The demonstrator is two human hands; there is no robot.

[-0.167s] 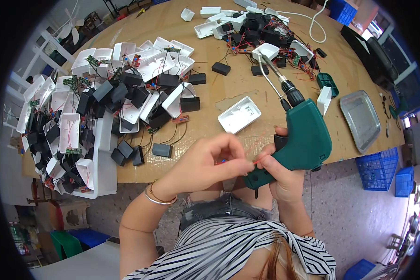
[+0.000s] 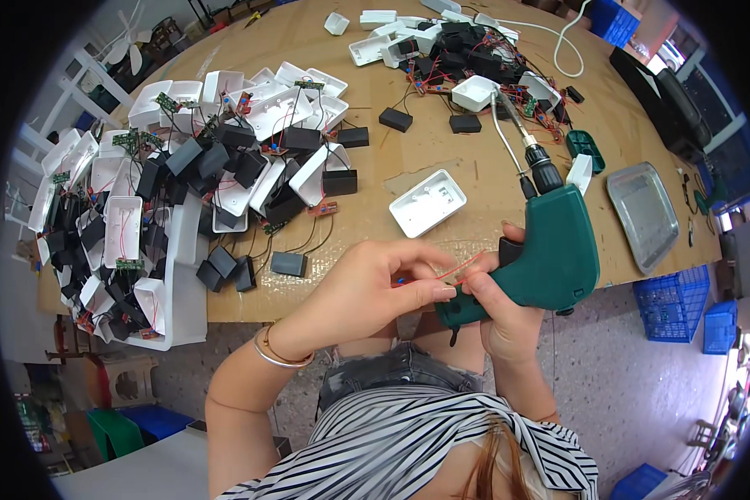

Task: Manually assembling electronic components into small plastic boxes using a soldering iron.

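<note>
Gripping the drill (image 2: 561, 243) with the right hand (image 2: 507, 310), at the table's (image 2: 367, 237) near edge, and pinching red wire (image 2: 462, 266), seemingly, with the left hand (image 2: 371, 287)!

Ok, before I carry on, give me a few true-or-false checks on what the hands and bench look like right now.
1. The right hand grips the green power tool. True.
2. The left hand is empty. False: a thin red wire is at its fingertips.
3. The silver metal tray lies to the right of the tool. True.
4. The white casing nearest the hands lies open side down. False: its open side faces up.
</note>
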